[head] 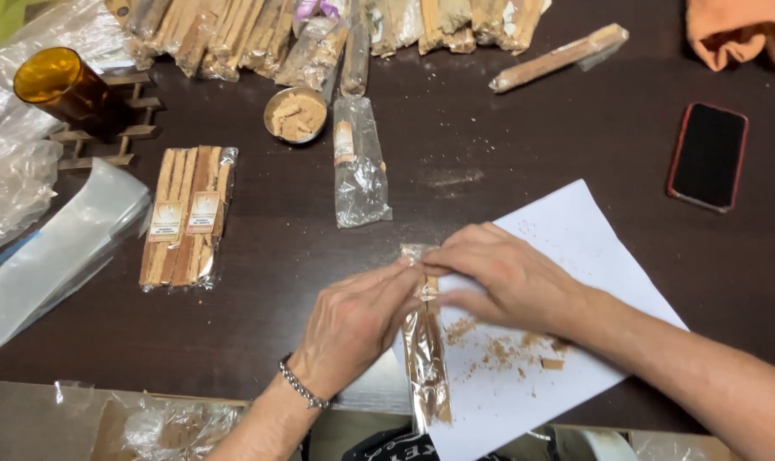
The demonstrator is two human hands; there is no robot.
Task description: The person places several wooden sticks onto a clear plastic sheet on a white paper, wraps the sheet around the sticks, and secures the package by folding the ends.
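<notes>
Both hands pinch one clear cellophane sleeve (pixel 426 358) lying over the single white paper sheet (pixel 575 230): left hand (pixel 353 320) and right hand (pixel 503 277), fingers closed on its top end. Two labelled wood-stick packs (pixel 187 218) sit left, one phone (pixel 708 155) right.

A clear packet (pixel 427 358) on white paper, two labelled stick packs (pixel 187 218) left, dark phone screen (pixel 708 155) right.
</notes>
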